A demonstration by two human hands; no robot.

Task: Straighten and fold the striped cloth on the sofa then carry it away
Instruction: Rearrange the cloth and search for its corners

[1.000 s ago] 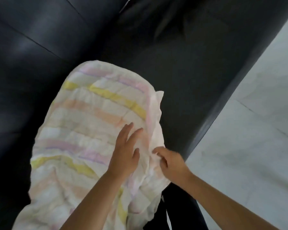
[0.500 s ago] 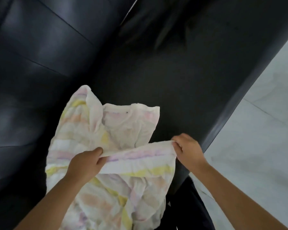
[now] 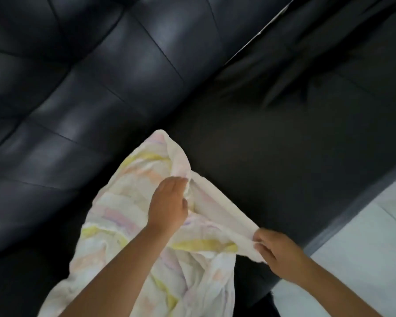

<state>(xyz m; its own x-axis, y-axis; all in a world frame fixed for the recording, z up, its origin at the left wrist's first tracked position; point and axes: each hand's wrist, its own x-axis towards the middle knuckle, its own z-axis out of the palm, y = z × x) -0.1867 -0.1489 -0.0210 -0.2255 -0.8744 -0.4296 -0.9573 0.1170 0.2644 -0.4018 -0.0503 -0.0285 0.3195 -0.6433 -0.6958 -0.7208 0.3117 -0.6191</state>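
Now: both hands pinching the cloth's edge

From the head camera, we see the striped cloth [image 3: 133, 216] lying rumpled on the seat of the black sofa [image 3: 272, 156], spreading beneath and to the left of our left forearm and trailing toward us. Our left hand [image 3: 168, 208] has its fingers closed on a bunched fold of the cloth at its far side. Our right hand [image 3: 277, 252] pinches a corner of the same edge between thumb and fingertips, off to the right and nearer to us. Between the two hands the pale hem runs as a raised, fairly taut band. Beyond the right hand, past the sofa's front edge, lies the light floor [image 3: 364, 248].
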